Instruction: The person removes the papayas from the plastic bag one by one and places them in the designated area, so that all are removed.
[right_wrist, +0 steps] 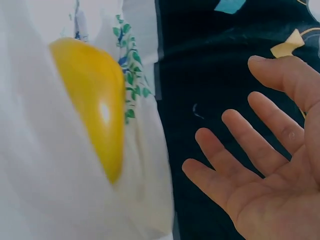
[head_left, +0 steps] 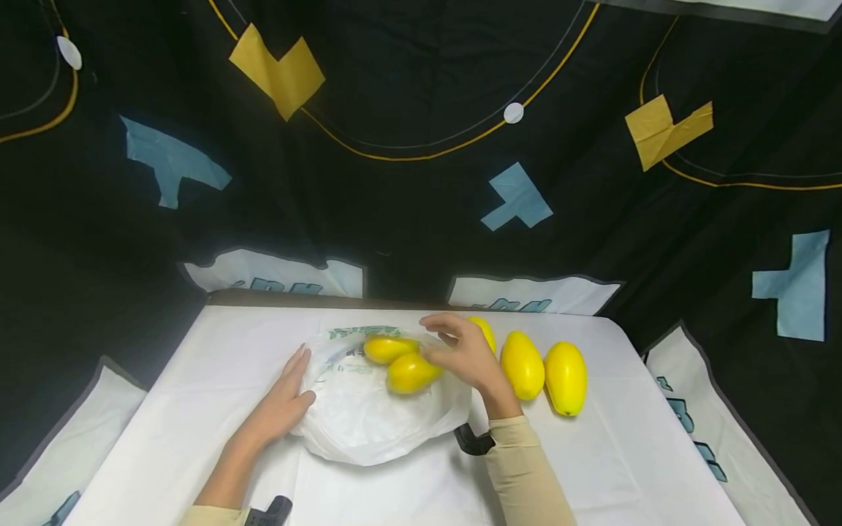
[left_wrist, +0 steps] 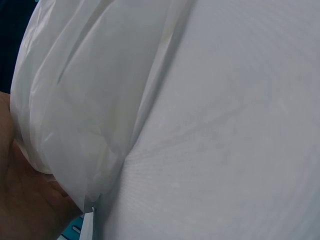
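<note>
The white bag (head_left: 368, 427) lies on the table between your two hands, with its mouth open. Two yellow fruits sit in it: a back fruit (head_left: 389, 349) and a front fruit (head_left: 411, 374), side by side.

Your right hand (head_left: 465, 352) is over the right edge of the bag. Its fingers are spread wide and hold nothing. From the head, the thumb side looks right by the end of the front fruit, but the right wrist view shows a gap between the fingers and the fruit it sees. The bag's white side hides part of that fruit.

Your left hand (head_left: 284, 402) rests against the left side of the bag. Its fingers are long and straight, with the thumb apart. The bag covers some of them in the left wrist view.

Three more fruits lie on the table (head_left: 631, 453) to the right: a far fruit (head_left: 484, 332), partly behind your right hand, a middle fruit (head_left: 522, 365) and an end fruit (head_left: 566, 380). Behind the table hangs a black cloth (head_left: 395, 219).
</note>
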Demonstrator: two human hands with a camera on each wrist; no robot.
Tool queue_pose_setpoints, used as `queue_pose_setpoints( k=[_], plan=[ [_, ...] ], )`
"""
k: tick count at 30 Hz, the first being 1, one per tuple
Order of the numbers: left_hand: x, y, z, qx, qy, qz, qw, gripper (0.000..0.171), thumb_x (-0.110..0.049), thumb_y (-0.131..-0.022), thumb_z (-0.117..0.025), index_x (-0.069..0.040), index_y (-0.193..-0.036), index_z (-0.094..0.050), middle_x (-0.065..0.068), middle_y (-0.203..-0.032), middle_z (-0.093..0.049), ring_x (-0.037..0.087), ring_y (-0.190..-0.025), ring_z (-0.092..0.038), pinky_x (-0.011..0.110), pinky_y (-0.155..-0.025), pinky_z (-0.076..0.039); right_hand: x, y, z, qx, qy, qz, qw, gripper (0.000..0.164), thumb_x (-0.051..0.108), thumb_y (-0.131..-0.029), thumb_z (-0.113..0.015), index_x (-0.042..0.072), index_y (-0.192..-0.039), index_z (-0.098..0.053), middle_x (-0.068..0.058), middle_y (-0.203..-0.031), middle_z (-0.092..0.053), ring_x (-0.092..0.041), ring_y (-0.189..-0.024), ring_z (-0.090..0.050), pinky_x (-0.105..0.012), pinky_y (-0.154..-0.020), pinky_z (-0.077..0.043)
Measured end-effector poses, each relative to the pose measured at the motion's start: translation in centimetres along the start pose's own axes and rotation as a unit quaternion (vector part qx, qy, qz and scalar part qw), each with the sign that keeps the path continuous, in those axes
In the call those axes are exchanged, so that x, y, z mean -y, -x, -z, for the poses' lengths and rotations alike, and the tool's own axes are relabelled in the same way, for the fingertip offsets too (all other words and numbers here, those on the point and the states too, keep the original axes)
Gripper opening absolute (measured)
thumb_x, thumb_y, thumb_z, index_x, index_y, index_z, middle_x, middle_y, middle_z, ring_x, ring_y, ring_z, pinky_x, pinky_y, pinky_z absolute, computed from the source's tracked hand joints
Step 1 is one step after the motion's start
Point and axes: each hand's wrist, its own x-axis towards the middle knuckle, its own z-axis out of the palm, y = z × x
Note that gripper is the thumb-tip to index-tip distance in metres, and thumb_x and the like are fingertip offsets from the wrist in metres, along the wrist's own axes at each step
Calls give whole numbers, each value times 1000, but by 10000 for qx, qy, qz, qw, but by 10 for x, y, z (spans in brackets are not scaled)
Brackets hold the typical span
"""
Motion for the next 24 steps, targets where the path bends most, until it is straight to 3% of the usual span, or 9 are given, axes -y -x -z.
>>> queue_pose_setpoints(
  k=[8, 14, 18, 24],
  plan=[
    [3, 0, -1, -7, -36, -21, 10000, 76, -3, -89, -47, 3, -154, -9, 19, -162, 0, 40, -147, -1, 59, -116, -7, -11, -3, -10, 329, 99, -113, 9993, 42, -4, -78, -76, 3, -118, -65, -18, -122, -63, -37, -117, -57, -53, -106, -39],
    [4, 0, -1, 29, -46, 43, 10000, 75, -3, -90, -47, 3, -154, -8, 18, -162, 1, 38, -147, -1, 58, -116, -6, -9, -3, -12, 617, 60, 49, 9981, 41, -2, -78, -77, 9, -117, -67, -8, -122, -65, -20, -117, -58, -44, -106, -42],
    [2, -1, 0, 13, -29, 28, 10000, 75, -3, -90, -47, 3, -154, -9, 18, -162, 1, 38, -147, 0, 58, -116, -6, -9, -4, -12, 894, -176, 302, 9954, 40, 0, -79, -77, 9, -116, -68, -8, -118, -66, -26, -114, -60, -48, -103, -44],
    [2, 0, 0, 19, -27, 25, 10000, 75, -2, -90, -47, 3, -154, -9, 19, -162, 0, 40, -147, -1, 58, -116, -6, -16, -3, -15, 1138, 347, 46, 9929, 42, 3, -78, -78, 6, -118, -68, -11, -119, -66, -29, -113, -60, -46, -102, -46]
  ],
)
